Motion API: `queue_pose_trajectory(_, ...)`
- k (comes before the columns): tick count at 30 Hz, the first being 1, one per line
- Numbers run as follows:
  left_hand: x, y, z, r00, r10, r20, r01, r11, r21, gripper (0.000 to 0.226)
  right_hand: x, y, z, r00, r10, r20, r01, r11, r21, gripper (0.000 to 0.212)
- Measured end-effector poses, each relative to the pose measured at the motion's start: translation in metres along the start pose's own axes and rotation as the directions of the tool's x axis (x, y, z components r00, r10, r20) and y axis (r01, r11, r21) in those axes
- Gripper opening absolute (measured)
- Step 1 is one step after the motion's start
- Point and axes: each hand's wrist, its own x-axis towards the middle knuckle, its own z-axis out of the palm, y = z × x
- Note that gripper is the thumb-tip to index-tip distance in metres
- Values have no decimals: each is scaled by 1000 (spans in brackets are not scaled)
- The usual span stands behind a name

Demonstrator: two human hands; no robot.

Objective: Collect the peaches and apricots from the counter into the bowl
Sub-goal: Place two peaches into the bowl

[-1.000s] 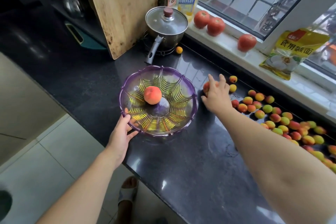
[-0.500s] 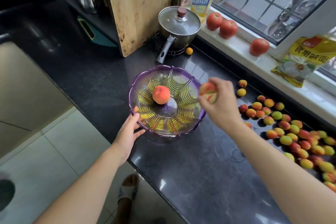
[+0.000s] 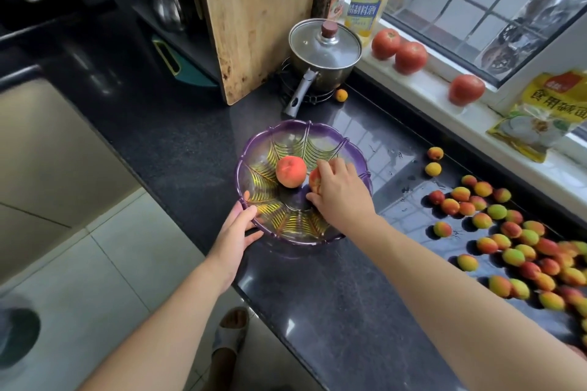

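Peaches and apricots: one round red-orange peach [image 3: 290,171] already sits in the purple translucent ribbed plastic bowl [image 3: 355,149] at frame centre. A second red-yellow peach [image 3: 314,180] is low inside the bowl, just beside the first, gripped by the right hand [image 3: 341,192] with fingers curled round it; not yet let go. Left hand [image 3: 236,232] holds the bowl's near rim at lower left, thumb over the edge, steadying it. Bowl stands on the black speckled stone counter [image 3: 317,295], close to its front edge.

Rest of the fruit: a big scatter of small red, yellow and green apricots [image 3: 508,238] on the counter at right of frame, well apart from the bowl. Two more small apricots [image 3: 433,160] lie above that scatter, and one lone orange apricot [image 3: 341,94] sits next to the lidded steel saucepan [image 3: 324,54] at upper centre. Task looks barely started.

Risks, as a judgement:
- Dropping the held peach onto the first could bruise both, or knock it rolling up the shallow wall.
- Bowl is near the counter edge; a push from the right hand with a loose left grip could slide it off.
- Loose round apricots could roll off the counter if brushed by the forearm.
- Red tomatoes [image 3: 409,57] on the windowsill could get grabbed by mistake.
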Motion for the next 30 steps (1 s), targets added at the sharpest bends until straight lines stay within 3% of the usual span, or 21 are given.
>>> queue_pose_trajectory(3, -3, 5, 3, 999, -8, -33, 9, 1000, 11, 52, -5, 0, -10, 999, 43, -13, -41, 989, 141, 65)
queue_pose_trajectory(5, 1, 12, 4, 989, 52, -140, -41, 996, 84, 39, -11, 7, -18, 995, 32, -94, -11, 975, 223, 58)
queue_pose_trajectory(6, 5, 18, 3, 962, 136, -236, -104, 984, 144, 35, -14, 13, -22, 989, 26, -145, 10, 970, 241, 51)
queue_pose_trajectory(9, 29, 37, -6, 801, 364, -476, -258, 926, 274, 45, -14, 44, -35, 965, 110, -238, -35, 953, 301, 35)
queue_pose_trajectory(12, 54, 43, -10, 754, 485, -443, -177, 800, 574, 51, 1, 76, -42, 958, 225, -179, -163, 938, 306, 35)
queue_pose_trajectory(15, 66, 34, -10, 725, 554, -411, -111, 682, 723, 34, 20, 101, -39, 955, 261, -143, -212, 934, 288, 36)
queue_pose_trajectory(17, 68, 29, -9, 743, 571, -349, -83, 596, 799, 49, 37, 109, -33, 958, 267, -109, -229, 934, 273, 36)
queue_pose_trajectory(23, 72, 26, -9, 801, 531, -275, -1, 462, 887, 58, 143, 104, -9, 967, 254, -18, -240, 933, 269, 40)
queue_pose_trajectory(30, 80, 16, -13, 783, 573, -241, -40, 433, 900, 49, 244, 101, 15, 896, 441, 43, -424, 824, 377, 63)
